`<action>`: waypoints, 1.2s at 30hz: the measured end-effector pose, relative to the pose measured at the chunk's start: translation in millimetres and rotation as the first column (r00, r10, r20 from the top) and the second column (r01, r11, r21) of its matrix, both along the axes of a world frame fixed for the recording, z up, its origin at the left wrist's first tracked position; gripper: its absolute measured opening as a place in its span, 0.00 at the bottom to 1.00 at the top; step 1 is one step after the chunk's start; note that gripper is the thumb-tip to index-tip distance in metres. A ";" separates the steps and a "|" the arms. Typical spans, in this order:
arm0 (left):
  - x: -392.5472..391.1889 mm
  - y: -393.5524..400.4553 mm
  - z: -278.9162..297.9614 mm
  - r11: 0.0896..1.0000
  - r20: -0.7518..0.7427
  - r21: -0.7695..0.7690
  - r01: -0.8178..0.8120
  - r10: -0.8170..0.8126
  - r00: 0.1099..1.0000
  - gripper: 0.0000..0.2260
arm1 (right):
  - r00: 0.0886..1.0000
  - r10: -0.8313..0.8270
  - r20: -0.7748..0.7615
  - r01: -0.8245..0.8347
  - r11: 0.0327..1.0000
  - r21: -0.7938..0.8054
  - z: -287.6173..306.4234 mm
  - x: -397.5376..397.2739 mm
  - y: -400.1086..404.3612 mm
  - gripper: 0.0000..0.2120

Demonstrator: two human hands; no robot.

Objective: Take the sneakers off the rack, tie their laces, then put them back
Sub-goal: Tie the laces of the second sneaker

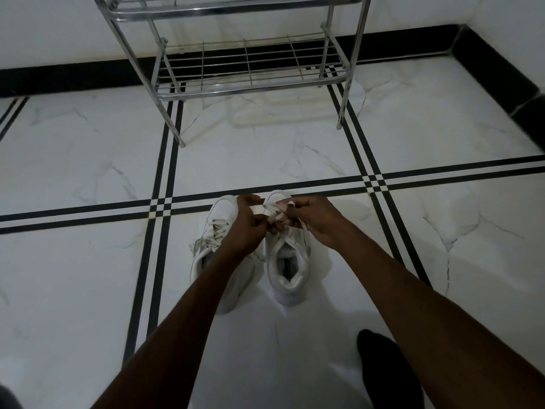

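Observation:
Two white sneakers stand side by side on the marble floor, toes pointing away from me. My left forearm partly covers the left sneaker, whose laces lie loose. Over the right sneaker both hands meet. My left hand pinches one strand of the white lace, and my right hand pinches another strand, pulled up above the tongue. The chrome shoe rack stands beyond against the wall, its lower shelf bare.
The floor is white marble tile crossed by black double stripes. A black skirting runs along the wall and turns the corner at right. My foot in a black sock rests at the lower right.

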State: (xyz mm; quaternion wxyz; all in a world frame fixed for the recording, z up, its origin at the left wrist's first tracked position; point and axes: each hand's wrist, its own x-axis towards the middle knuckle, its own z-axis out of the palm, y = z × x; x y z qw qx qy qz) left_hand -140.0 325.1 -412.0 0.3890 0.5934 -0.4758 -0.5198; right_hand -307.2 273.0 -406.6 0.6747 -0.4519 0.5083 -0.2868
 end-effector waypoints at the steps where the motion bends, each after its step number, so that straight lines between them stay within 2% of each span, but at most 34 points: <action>1: 1.0 -0.1 -1.4 0.999 -0.014 0.033 -0.031 0.032 0.999 0.18 | 0.997 0.066 -0.031 -0.067 0.997 -0.031 0.7 -4.7 -0.9 0.11; 2: 1.4 -0.1 -1.7 0.997 -0.024 0.063 -0.053 0.055 0.998 0.20 | 0.985 0.139 -0.098 -0.147 0.985 -0.086 1.4 -9.3 -2.7 0.10; 4: 1.8 -1.7 -3.5 0.992 -0.025 0.097 -0.081 0.084 0.996 0.21 | 0.911 0.242 -0.334 -0.321 0.924 -0.207 5.8 -15.7 -7.4 0.10; 6: 0.2 -2.6 -2.9 0.992 -0.016 0.103 -0.077 0.079 0.997 0.20 | 0.787 0.241 -0.568 -0.462 0.840 -0.284 11.0 -16.2 -11.3 0.10; 7: -0.6 -2.2 -2.0 0.991 -0.013 0.108 -0.075 0.077 0.997 0.19 | 0.748 0.218 -0.627 -0.501 0.805 -0.318 13.4 -14.0 -12.1 0.09; 11: -0.6 1.6 1.7 0.990 -0.017 0.105 -0.095 0.097 0.995 0.16 | 0.770 0.027 -0.638 -0.431 0.759 -0.489 12.1 -2.6 -5.5 0.05; 13: -1.6 3.0 1.6 0.995 -0.057 0.084 -0.053 0.057 0.997 0.17 | 0.800 -0.080 -0.595 -0.350 0.744 -0.570 4.7 1.3 -0.7 0.04; 15: -2.6 2.5 0.3 0.998 -0.065 0.061 -0.005 0.009 0.998 0.20 | 0.843 -0.134 -0.522 -0.242 0.770 -0.590 -1.0 4.4 3.8 0.03; 19: -1.1 -2.7 -3.7 0.997 0.040 -0.026 0.075 -0.074 0.996 0.15 | 0.912 -0.145 -0.384 -0.074 0.862 -0.502 -5.1 -0.4 6.9 0.06; 21: 0.1 -4.3 -3.6 0.995 0.147 -0.055 0.084 -0.075 0.986 0.11 | 0.934 -0.118 -0.338 -0.036 0.907 -0.419 -5.4 -7.2 6.7 0.08; 23: 1.4 -5.8 -7.4 0.994 0.317 -0.060 0.095 -0.071 0.946 0.08 | 0.953 -0.080 -0.294 -0.016 0.951 -0.309 -4.2 -12.3 6.9 0.09; 25: 1.4 -6.5 -8.7 0.994 0.511 -0.068 0.080 -0.034 0.859 0.09 | 0.965 -0.048 -0.260 -0.004 0.981 -0.195 -2.1 -17.6 8.2 0.10; 27: 4.8 -3.7 -5.8 0.992 0.655 -0.100 0.072 0.012 0.755 0.09 | 0.972 -0.107 -0.208 0.102 0.994 -0.037 -0.6 -27.0 9.4 0.12; 30: 14.6 16.8 -2.2 0.987 0.854 -0.116 0.108 0.044 0.518 0.11 | 0.955 -0.228 -0.190 0.270 0.933 0.239 -5.6 -48.4 16.8 0.14; 33: 22.7 41.7 -7.6 0.985 0.925 -0.088 0.150 0.026 0.379 0.12 | 0.929 -0.244 -0.278 0.338 0.868 0.365 -15.4 -60.1 26.2 0.10; 36: 22.0 54.0 -16.2 0.979 0.944 -0.110 0.170 0.049 0.327 0.10 | 0.892 -0.296 -0.341 0.412 0.843 0.346 -21.6 -60.4 29.4 0.09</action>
